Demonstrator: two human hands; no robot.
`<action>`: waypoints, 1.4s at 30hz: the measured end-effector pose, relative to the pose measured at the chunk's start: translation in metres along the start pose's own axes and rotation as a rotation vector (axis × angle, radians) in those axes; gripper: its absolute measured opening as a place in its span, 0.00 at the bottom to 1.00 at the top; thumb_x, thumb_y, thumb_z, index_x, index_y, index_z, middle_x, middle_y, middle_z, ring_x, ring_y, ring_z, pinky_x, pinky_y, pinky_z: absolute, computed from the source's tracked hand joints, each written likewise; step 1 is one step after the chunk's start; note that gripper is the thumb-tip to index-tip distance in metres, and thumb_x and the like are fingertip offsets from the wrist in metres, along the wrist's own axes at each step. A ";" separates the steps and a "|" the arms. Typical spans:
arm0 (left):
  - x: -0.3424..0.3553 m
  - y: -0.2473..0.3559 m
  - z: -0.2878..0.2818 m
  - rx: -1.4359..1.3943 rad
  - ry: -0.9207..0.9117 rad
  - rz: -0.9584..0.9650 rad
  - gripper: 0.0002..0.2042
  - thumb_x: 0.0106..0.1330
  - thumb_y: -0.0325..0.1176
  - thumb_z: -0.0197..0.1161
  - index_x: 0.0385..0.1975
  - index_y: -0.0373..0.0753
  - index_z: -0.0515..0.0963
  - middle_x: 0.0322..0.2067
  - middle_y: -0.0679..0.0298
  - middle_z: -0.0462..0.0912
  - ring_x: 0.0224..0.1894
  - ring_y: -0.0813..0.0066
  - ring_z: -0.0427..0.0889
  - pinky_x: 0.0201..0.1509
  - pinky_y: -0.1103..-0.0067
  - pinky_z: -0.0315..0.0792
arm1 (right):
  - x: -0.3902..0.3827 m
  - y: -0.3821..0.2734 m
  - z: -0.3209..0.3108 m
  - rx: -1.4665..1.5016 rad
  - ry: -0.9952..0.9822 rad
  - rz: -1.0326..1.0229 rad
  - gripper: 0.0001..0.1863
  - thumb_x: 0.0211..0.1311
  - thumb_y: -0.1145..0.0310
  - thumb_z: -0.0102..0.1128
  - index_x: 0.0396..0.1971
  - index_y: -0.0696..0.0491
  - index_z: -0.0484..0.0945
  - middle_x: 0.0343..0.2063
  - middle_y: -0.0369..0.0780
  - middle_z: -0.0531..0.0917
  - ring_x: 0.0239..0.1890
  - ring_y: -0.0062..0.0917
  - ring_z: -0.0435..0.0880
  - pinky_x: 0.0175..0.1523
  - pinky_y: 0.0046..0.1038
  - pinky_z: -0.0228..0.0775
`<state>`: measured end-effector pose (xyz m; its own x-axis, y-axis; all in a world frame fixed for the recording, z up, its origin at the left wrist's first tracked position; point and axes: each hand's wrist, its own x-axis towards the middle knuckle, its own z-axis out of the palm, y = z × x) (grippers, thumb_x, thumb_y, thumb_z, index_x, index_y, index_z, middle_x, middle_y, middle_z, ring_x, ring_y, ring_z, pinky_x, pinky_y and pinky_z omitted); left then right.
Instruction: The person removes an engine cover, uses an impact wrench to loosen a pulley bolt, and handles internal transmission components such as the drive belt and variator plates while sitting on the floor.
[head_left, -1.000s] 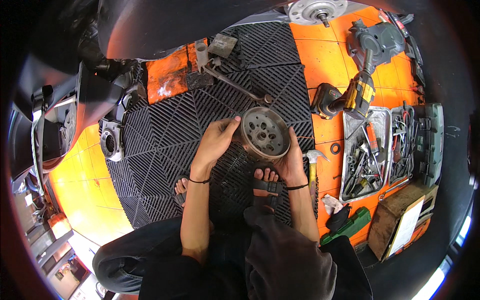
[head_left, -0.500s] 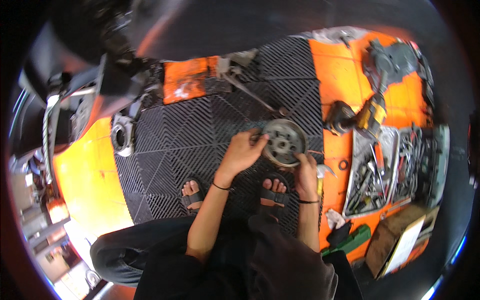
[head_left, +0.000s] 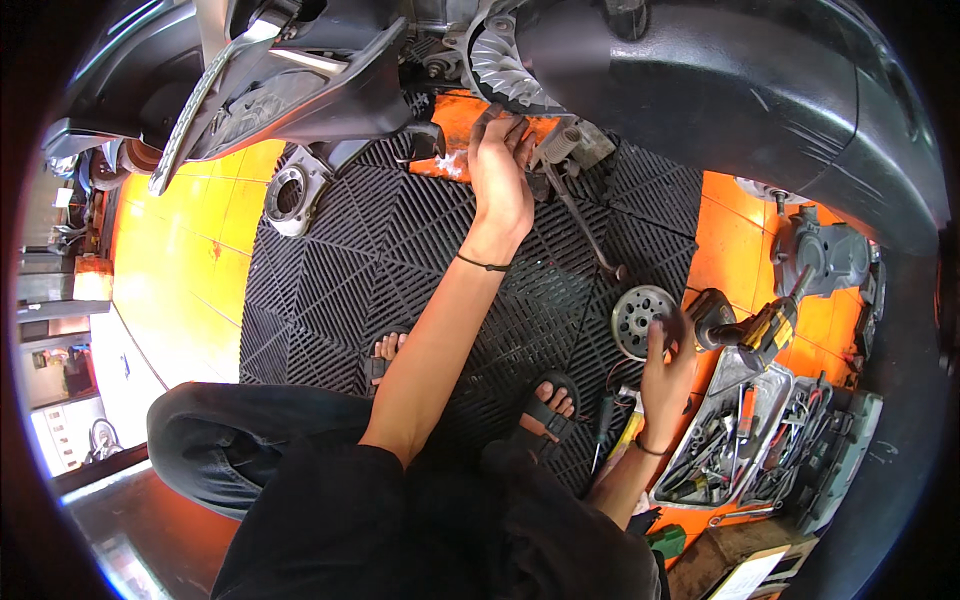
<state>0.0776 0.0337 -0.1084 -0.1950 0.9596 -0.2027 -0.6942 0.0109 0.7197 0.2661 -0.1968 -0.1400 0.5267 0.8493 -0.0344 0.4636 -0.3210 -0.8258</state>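
Pinching the metal drum (head_left: 633,318) at its rim with the right hand (head_left: 668,378) by the mat's (head_left: 330,270) edge and poising the left hand (head_left: 500,180), its grip impossible to tell, near the fan wheel (head_left: 500,68), perhaps risking dropping the drum through one-handed holding or scraping skin on the fins.

I had the left arm (head_left: 430,360) stretched well forward, the left grip (head_left: 503,185) showing its back with the fingers bent, their tips too dark for me to read over the feed. I held the right forearm (head_left: 622,482) lower and out to the side, the right grip (head_left: 668,385) pointing forward, its digits spread. The left knee (head_left: 190,430) was bent outward.
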 end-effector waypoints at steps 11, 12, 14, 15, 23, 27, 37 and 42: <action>0.024 0.014 0.015 -0.378 -0.015 -0.142 0.27 0.71 0.44 0.47 0.63 0.30 0.58 0.58 0.52 0.65 0.66 0.57 0.63 0.76 0.63 0.50 | 0.170 -0.155 0.104 0.327 -0.034 -0.587 0.13 0.63 0.70 0.62 0.41 0.63 0.80 0.39 0.46 0.85 0.43 0.35 0.83 0.48 0.34 0.73; 0.026 0.016 0.014 -0.385 -0.033 -0.152 0.29 0.71 0.44 0.45 0.66 0.31 0.54 0.61 0.52 0.62 0.68 0.56 0.61 0.77 0.63 0.48 | 0.175 -0.153 0.109 0.301 -0.040 -0.578 0.13 0.64 0.70 0.61 0.43 0.64 0.80 0.41 0.44 0.85 0.44 0.31 0.81 0.50 0.32 0.72; 0.029 0.016 0.011 -0.398 -0.066 -0.176 0.34 0.72 0.45 0.43 0.72 0.32 0.46 0.68 0.51 0.57 0.71 0.56 0.57 0.77 0.63 0.45 | 0.177 -0.149 0.116 0.318 -0.038 -0.563 0.12 0.66 0.71 0.59 0.43 0.64 0.79 0.41 0.40 0.84 0.43 0.25 0.79 0.50 0.29 0.71; 0.031 0.015 0.009 -0.391 -0.104 -0.153 0.34 0.73 0.46 0.42 0.73 0.33 0.43 0.70 0.51 0.53 0.72 0.55 0.55 0.78 0.63 0.44 | 0.178 -0.149 0.119 0.338 -0.050 -0.562 0.11 0.66 0.71 0.59 0.42 0.64 0.79 0.41 0.40 0.83 0.43 0.25 0.78 0.50 0.29 0.71; 0.023 0.010 0.024 -0.316 -0.010 -0.107 0.27 0.75 0.47 0.40 0.69 0.39 0.56 0.67 0.53 0.61 0.69 0.58 0.61 0.75 0.64 0.52 | 0.165 -0.157 0.118 0.401 -0.008 -0.631 0.12 0.67 0.72 0.59 0.44 0.65 0.78 0.43 0.40 0.83 0.45 0.25 0.78 0.53 0.28 0.70; 0.023 0.009 0.003 -0.467 -0.014 -0.138 0.19 0.74 0.47 0.41 0.48 0.40 0.72 0.52 0.55 0.76 0.57 0.60 0.72 0.66 0.61 0.64 | 0.108 -0.175 0.117 0.411 0.038 -0.671 0.13 0.66 0.69 0.60 0.45 0.62 0.78 0.41 0.52 0.83 0.46 0.44 0.82 0.54 0.39 0.70; -0.055 0.046 -0.073 -0.502 -0.525 -0.268 0.40 0.57 0.38 0.51 0.73 0.35 0.49 0.73 0.45 0.51 0.75 0.48 0.51 0.77 0.57 0.48 | 0.028 -0.072 0.078 0.354 -0.078 -0.547 0.24 0.61 0.84 0.59 0.58 0.54 0.77 0.66 0.50 0.70 0.65 0.38 0.73 0.67 0.34 0.66; -0.069 0.041 -0.089 -0.129 -0.507 -0.351 0.40 0.59 0.33 0.57 0.71 0.28 0.48 0.69 0.40 0.59 0.69 0.50 0.65 0.71 0.63 0.64 | -0.001 -0.035 0.094 0.449 -0.168 -0.355 0.35 0.63 0.84 0.60 0.70 0.59 0.61 0.54 0.46 0.82 0.54 0.24 0.81 0.59 0.26 0.71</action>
<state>0.0016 -0.0572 -0.1238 0.3905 0.9193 -0.0494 -0.7413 0.3458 0.5753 0.1824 -0.1475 -0.1642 0.2574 0.9388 0.2290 0.2246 0.1724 -0.9591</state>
